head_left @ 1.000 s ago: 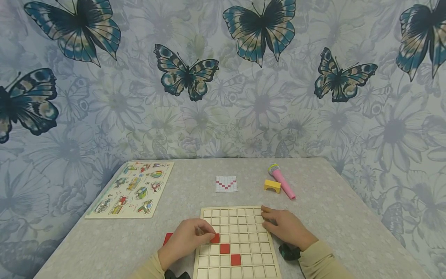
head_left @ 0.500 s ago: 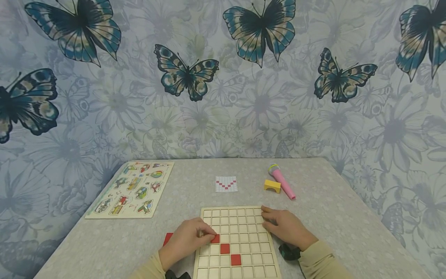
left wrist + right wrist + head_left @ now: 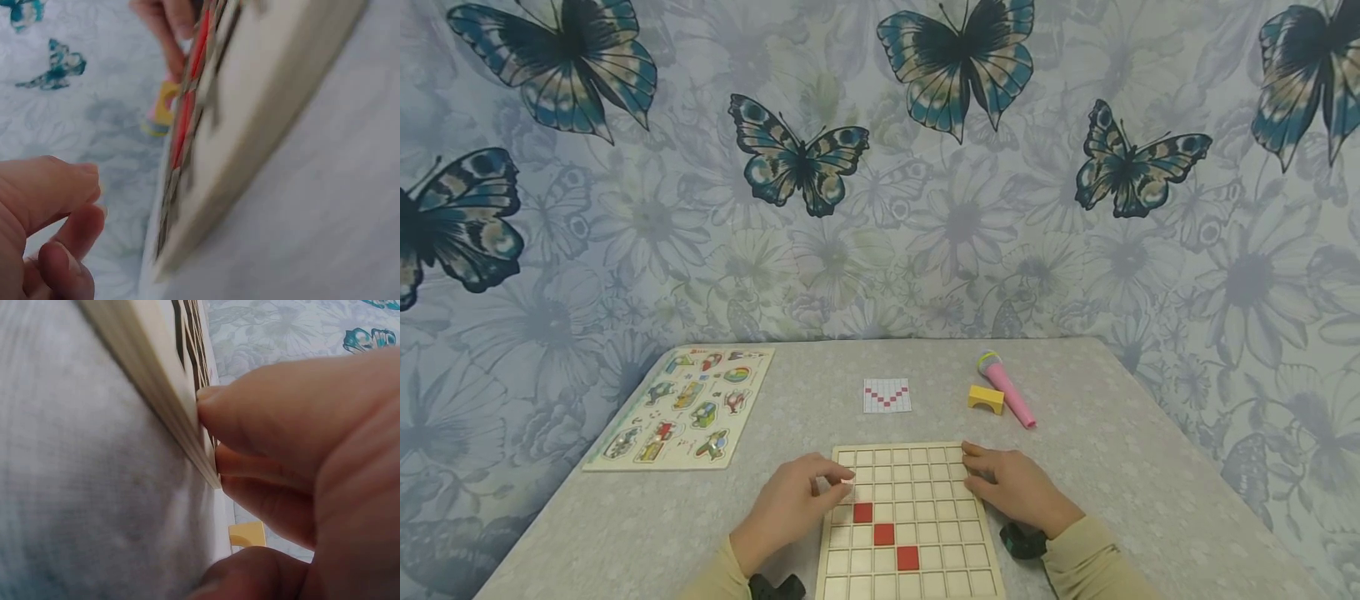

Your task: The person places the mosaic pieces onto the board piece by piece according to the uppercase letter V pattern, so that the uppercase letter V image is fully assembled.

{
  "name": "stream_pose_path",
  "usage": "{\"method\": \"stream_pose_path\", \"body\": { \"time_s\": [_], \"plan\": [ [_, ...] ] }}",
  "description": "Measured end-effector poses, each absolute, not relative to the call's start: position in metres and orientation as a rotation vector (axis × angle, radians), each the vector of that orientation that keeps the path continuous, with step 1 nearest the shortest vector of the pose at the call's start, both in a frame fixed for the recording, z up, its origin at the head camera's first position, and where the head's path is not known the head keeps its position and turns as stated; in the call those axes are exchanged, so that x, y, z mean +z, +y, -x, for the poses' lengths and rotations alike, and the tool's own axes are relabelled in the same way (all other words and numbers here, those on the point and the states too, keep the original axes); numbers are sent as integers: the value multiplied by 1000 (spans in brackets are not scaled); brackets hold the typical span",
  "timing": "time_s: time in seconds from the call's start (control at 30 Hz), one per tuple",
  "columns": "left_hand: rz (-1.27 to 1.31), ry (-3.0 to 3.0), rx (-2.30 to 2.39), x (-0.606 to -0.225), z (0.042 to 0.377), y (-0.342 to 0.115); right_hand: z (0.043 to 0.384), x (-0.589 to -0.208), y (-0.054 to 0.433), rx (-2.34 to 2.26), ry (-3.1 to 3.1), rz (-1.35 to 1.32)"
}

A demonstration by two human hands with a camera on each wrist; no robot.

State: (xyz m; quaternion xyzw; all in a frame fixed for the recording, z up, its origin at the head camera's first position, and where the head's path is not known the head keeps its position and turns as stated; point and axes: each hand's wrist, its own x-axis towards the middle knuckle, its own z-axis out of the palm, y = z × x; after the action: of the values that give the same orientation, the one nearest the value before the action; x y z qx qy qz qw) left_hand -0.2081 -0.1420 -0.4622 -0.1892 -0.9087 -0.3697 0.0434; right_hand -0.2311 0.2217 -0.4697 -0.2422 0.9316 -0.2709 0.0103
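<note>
A wooden grid board [image 3: 940, 492] lies on the table, with three red square tiles [image 3: 883, 535] set in its cells along a diagonal. My left hand [image 3: 793, 500] hovers over the board's left edge, thumb and forefinger bent towards each other; nothing is visible between them. In the left wrist view the fingertips [image 3: 87, 181] are apart from the board. At the far right corner, the fingers of my right hand [image 3: 1022, 492] rest on the board's edge. The right wrist view shows fingertips [image 3: 206, 403] touching the side and upper face of the board.
Beyond the board lies a small card [image 3: 887, 396] printed with a red V pattern on a grid. A yellow arch block [image 3: 986, 400] and a pink toy microphone [image 3: 1011, 396] are at the back right. A picture puzzle board [image 3: 692, 408] lies at the back left.
My left hand has lifted off the leftmost red tile in the board and moved back and to the left. A loose red tile beside the board is now hidden by it. The right hand stays put.
</note>
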Motion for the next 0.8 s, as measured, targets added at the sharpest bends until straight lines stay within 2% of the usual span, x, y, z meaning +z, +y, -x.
{"method": "stream_pose_path", "body": {
  "time_s": [0.2,0.37,0.8],
  "plan": [
    [370,-2770,-1284,-431,209,-170,232,-467,220,-851,2894,736],
    [346,-2866,-1311,-415,201,-199,231,-466,218,-855,2888,731],
    [312,-2965,-1384,-447,203,-250,231,-471,221,-848,2909,742]
  ]
}}
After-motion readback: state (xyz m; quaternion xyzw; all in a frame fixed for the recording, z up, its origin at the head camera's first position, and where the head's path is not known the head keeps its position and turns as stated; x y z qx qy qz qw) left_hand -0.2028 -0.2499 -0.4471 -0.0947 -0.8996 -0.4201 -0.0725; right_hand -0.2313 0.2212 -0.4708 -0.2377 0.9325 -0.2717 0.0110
